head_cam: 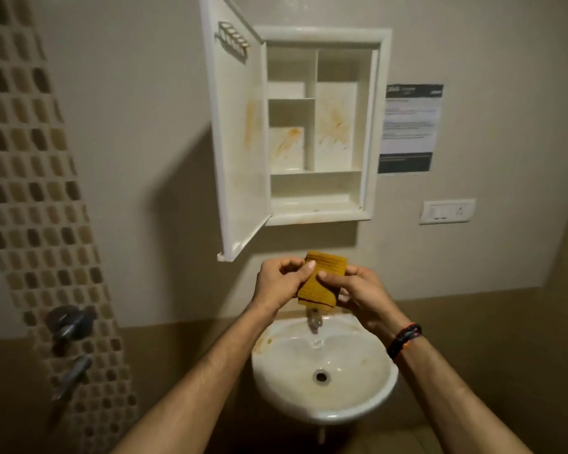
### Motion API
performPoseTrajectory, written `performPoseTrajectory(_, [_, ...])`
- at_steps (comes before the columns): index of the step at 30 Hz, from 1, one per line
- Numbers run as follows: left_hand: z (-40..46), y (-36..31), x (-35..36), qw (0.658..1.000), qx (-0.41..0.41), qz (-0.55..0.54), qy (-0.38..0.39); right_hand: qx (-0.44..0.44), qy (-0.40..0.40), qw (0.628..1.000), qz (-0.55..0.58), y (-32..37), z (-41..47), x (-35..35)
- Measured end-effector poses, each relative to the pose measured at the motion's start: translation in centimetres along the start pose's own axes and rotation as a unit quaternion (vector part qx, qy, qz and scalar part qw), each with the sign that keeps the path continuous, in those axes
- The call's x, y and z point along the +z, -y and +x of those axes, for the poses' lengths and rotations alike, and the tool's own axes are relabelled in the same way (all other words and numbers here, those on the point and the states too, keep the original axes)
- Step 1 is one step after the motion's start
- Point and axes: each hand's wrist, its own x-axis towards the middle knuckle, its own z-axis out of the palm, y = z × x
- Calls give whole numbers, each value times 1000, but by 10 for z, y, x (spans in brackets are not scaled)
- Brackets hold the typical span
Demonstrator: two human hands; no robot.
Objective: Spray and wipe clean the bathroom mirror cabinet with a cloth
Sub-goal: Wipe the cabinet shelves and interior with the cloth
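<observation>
A folded yellow cloth (322,276) is held between both hands, above the sink and below the cabinet. My left hand (279,283) pinches its left edge with thumb and fingers. My right hand (354,290) grips its right side, thumb on the front. The white wall cabinet (374,126) hangs above, its door (236,142) swung open to the left. Orange-brown stains mark the door's inner face and the back panels of the shelves. No spray bottle is in view.
A white wall sink (325,388) sits under my hands, with a tap (315,321) running water into it. A paper notice (410,126) and a switch plate (448,210) are on the wall at right. Metal valves (69,322) stick out of the mosaic strip at left.
</observation>
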Motion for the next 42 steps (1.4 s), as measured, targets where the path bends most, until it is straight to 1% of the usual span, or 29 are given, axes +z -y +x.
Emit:
performPoseTrajectory(3, [38, -25, 32, 999, 38, 3, 18, -36, 2, 999, 3, 32, 29, -30])
performPoseTrajectory(8, [120, -56, 71, 996, 81, -23, 6, -75, 8, 997, -8, 81, 93, -61])
performPoseTrajectory(12, [194, -87, 93, 992, 121, -41, 12, -107, -24, 994, -16, 121, 154, -80])
performPoseTrajectory(20, [305, -152, 129, 974, 228, -1, 5, -194, -50, 979, -28, 193, 249, -115])
performPoseTrajectory(24, [343, -179, 140, 960, 274, 57, -33, -224, -57, 973, -23, 225, 290, -129])
performPoseTrajectory(28, [369, -200, 150, 941, 311, 100, -94, -249, -6, 969, 3, 255, 326, -143])
performPoseTrajectory(31, [384, -211, 154, 930, 318, 125, -133, -259, 23, 966, 7, 272, 349, -148])
performPoseTrajectory(34, [395, -224, 153, 911, 329, 155, -195, -279, 36, 960, -3, 287, 368, -151])
performPoseTrajectory(37, [400, -235, 149, 873, 346, 216, -268, -315, 26, 949, 3, 303, 382, -154])
performPoseTrajectory(40, [404, -244, 142, 824, 366, 278, -332, -388, -24, 921, -4, 321, 389, -155])
performPoseTrajectory(42, [408, -248, 137, 794, 369, 319, -363, -452, -78, 888, -24, 332, 389, -156])
